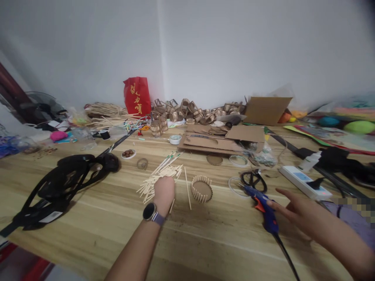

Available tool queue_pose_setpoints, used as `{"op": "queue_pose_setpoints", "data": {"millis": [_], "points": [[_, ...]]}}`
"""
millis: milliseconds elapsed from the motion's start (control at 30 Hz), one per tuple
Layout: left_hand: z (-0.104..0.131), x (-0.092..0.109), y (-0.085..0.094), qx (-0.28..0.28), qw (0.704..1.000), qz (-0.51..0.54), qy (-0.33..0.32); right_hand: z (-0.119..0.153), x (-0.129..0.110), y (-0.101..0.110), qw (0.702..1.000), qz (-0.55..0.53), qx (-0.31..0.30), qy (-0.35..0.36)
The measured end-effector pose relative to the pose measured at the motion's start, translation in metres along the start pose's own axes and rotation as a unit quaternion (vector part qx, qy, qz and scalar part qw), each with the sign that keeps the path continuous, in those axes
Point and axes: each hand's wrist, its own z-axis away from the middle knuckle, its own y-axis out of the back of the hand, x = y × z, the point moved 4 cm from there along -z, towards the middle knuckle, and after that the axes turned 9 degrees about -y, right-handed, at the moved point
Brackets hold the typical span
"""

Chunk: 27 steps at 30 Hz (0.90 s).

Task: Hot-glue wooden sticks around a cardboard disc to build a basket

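Note:
My left hand (pixel 164 193), a watch on its wrist, is curled at the near edge of a pile of short wooden sticks (pixel 159 175). Its fingers are hidden behind the knuckles, so whatever it grips does not show. To its right, one longer stick (pixel 187 187) lies beside a round cardboard base (pixel 202 190) with short sticks standing around its rim, leaving a gap on one side. My right hand (pixel 295 208) has its fingers stretched out over a blue glue gun (pixel 265 208). The thumb tip is at the gun's handle; whether it touches is unclear.
A white power strip (pixel 304 182) and a coiled black cable (pixel 254 180) lie near the glue gun. Black straps (pixel 67 179) cover the left side. Cardboard sheets (pixel 211 142), a dish of brown beads (pixel 128 154), small stick baskets (pixel 175 113) and a red bag (pixel 137 96) stand farther back.

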Motion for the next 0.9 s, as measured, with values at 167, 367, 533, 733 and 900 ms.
{"op": "queue_pose_setpoints", "data": {"millis": [167,367,533,733,900], "points": [[-0.004,-0.004,-0.006,0.01,1.0,0.005,-0.001,0.023,-0.046,0.003,0.99,0.117,0.045,0.058],[-0.007,-0.011,-0.007,0.038,0.999,0.023,-0.012,0.049,-0.1,-0.013,0.98,0.133,-0.02,0.146],[-0.001,-0.005,0.011,0.065,0.996,0.056,-0.026,0.059,-0.136,-0.056,0.968,0.073,-0.093,0.22],[0.027,0.032,0.036,0.131,0.956,0.227,-0.129,0.051,-0.155,-0.12,0.946,-0.108,-0.246,0.179],[0.042,0.059,0.036,0.187,0.924,0.258,-0.213,0.055,-0.155,-0.121,0.903,-0.236,-0.317,0.169]]}}
